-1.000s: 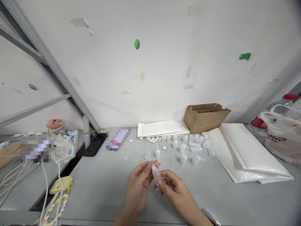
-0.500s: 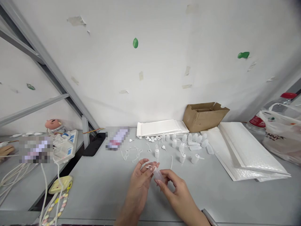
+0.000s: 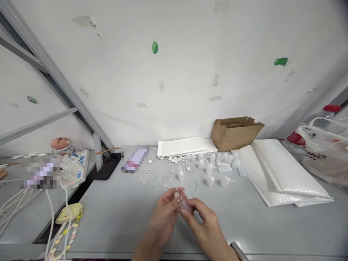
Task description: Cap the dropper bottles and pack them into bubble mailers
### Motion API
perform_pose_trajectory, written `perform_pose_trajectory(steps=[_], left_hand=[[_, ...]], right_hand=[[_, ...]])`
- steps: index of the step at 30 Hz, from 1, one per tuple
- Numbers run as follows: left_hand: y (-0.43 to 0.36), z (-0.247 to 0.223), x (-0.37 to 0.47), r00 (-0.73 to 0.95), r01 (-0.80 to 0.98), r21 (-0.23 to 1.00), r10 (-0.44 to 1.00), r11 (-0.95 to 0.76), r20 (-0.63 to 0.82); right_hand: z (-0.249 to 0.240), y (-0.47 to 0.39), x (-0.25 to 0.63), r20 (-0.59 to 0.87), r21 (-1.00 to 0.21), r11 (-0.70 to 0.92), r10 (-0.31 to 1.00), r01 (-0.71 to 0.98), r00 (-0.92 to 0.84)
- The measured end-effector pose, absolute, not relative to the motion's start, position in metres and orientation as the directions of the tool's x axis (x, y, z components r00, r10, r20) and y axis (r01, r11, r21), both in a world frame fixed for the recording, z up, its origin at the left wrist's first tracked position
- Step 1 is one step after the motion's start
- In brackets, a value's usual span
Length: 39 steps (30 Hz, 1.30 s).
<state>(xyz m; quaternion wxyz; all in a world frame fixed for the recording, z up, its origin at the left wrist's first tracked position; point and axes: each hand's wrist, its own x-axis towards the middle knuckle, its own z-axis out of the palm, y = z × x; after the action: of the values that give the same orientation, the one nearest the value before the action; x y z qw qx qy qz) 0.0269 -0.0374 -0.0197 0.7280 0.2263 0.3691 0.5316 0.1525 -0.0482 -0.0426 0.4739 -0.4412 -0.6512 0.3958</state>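
A small translucent squeeze bottle is held tilted between both hands above the near part of the table. My left hand pinches it near its neck. My right hand grips its body from the right, fingers closed. A thin white strap sticks up beside the neck; where its lower end sits is hidden by my fingers. Just beyond the hands stands a capped bottle. Loose white ring straps lie to its left, and another strap lies near my right fingertips.
Several bottles, some capped, stand or lie at the middle right. White caps are heaped before white padded mailers. Behind are a cardboard box and, rightward, bubble mailers and a plastic bag. Cables and a power strip lie left.
The thin strap now points up from the bottle's neck, and my left fingers have closed in around the neck. The view has shifted slightly.
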Motion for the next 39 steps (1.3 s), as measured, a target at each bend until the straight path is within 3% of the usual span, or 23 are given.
perform_pose_trajectory(steps=[3,5,12,17,22,27,31,35,39], left_hand=[[-0.038,-0.018,0.026,0.176,-0.611,0.705,0.93,0.36,-0.323],[-0.038,-0.018,0.024,0.191,-0.628,0.688,0.929,0.364,-0.317],[-0.037,-0.022,0.017,0.166,-0.714,0.617,0.937,0.33,-0.309],[-0.036,-0.021,0.023,0.137,-0.68,0.665,0.945,0.308,-0.298],[-0.036,-0.022,0.029,0.119,-0.633,0.707,0.942,0.316,-0.314],[-0.038,-0.014,0.029,-0.003,-0.567,0.779,0.945,0.267,-0.326],[-0.04,-0.013,0.028,0.021,-0.632,0.739,0.959,0.233,-0.284],[-0.038,-0.022,0.031,0.053,-0.706,0.672,0.962,0.224,-0.266],[-0.037,-0.029,0.034,0.073,-0.732,0.632,0.951,0.255,-0.299]], right_hand=[[-0.039,-0.045,0.151,0.029,-1.0,0.029,0.974,-0.003,-0.225],[-0.035,-0.042,0.15,-0.077,-0.981,-0.128,0.948,-0.148,-0.31],[-0.026,-0.034,0.15,-0.136,-0.844,-0.379,0.836,-0.381,-0.531],[-0.031,-0.036,0.15,-0.14,-0.883,-0.324,0.873,-0.34,-0.468],[-0.042,-0.039,0.15,-0.081,-0.982,-0.124,0.958,-0.144,-0.276],[-0.046,-0.043,0.153,0.26,-0.936,0.288,0.954,0.205,-0.151],[-0.044,-0.044,0.155,0.435,-0.846,0.46,0.888,0.269,-0.151],[-0.041,-0.045,0.154,0.259,-0.94,0.285,0.954,0.186,-0.155],[-0.038,-0.041,0.152,-0.022,-0.996,-0.04,0.979,-0.085,-0.204]])
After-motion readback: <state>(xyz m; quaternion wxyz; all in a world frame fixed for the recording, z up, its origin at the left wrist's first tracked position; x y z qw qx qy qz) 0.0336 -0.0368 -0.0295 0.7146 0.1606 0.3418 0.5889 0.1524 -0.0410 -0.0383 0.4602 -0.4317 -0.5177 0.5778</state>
